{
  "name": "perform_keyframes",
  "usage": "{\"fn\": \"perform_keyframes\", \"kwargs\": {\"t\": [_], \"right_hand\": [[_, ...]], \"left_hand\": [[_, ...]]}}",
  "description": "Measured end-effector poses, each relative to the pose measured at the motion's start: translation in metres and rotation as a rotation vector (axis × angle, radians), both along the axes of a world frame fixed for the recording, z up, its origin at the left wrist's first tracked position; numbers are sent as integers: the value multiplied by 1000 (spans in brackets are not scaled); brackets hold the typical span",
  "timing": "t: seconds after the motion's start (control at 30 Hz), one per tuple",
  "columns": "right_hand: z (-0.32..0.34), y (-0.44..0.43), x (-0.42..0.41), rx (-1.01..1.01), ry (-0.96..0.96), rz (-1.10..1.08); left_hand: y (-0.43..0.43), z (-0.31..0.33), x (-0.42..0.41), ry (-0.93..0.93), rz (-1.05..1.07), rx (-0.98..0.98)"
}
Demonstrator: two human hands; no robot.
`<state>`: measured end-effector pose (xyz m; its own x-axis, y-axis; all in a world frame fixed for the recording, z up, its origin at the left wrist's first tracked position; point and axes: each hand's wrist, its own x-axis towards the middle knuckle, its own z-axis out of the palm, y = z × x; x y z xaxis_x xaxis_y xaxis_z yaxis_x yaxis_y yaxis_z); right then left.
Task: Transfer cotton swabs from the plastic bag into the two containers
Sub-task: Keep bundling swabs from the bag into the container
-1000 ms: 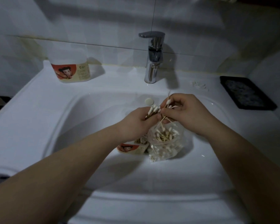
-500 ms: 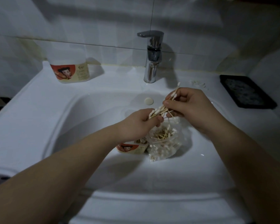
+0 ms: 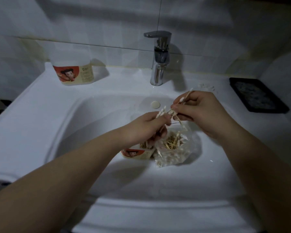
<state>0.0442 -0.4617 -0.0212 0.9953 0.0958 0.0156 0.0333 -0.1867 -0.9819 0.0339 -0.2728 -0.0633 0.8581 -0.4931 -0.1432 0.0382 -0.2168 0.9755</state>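
Cotton swabs (image 3: 162, 112) in both hands, over a white sink (image 3: 40, 115).

The left hand (image 3: 146, 128) has its fingers curled round a small bunch of swabs, and the white tips poke up past the thumb. The right hand (image 3: 203, 113) pinches a few more between thumb and fingers, with one stick pointing up toward the tap (image 3: 160, 59). The hands are close together, and the sticks cross between them. Just under them, down in the bowl of the sink, lies the see-through plastic bag (image 3: 175, 152) with lots of swabs inside. One container (image 3: 138, 153) with a red picture sits right beside the bag on its left, partly hidden by the left hand. The other container (image 3: 74, 73) stands well apart on the back ledge, left of the tap. A black tray (image 3: 257, 95) sits on the right ledge.
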Motion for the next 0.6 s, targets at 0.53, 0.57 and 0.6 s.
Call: {"fn": "perform_keyframes", "kwargs": {"t": [0.53, 0.57, 0.6], "right_hand": [[10, -9, 4, 113, -68, -151], [10, -9, 4, 111, -59, -141], [9, -9, 4, 99, -45, -121]], "left_hand": [[6, -3, 9, -31, 116, 51], [6, -2, 9, -36, 132, 25], [6, 0, 9, -42, 155, 5]]}}
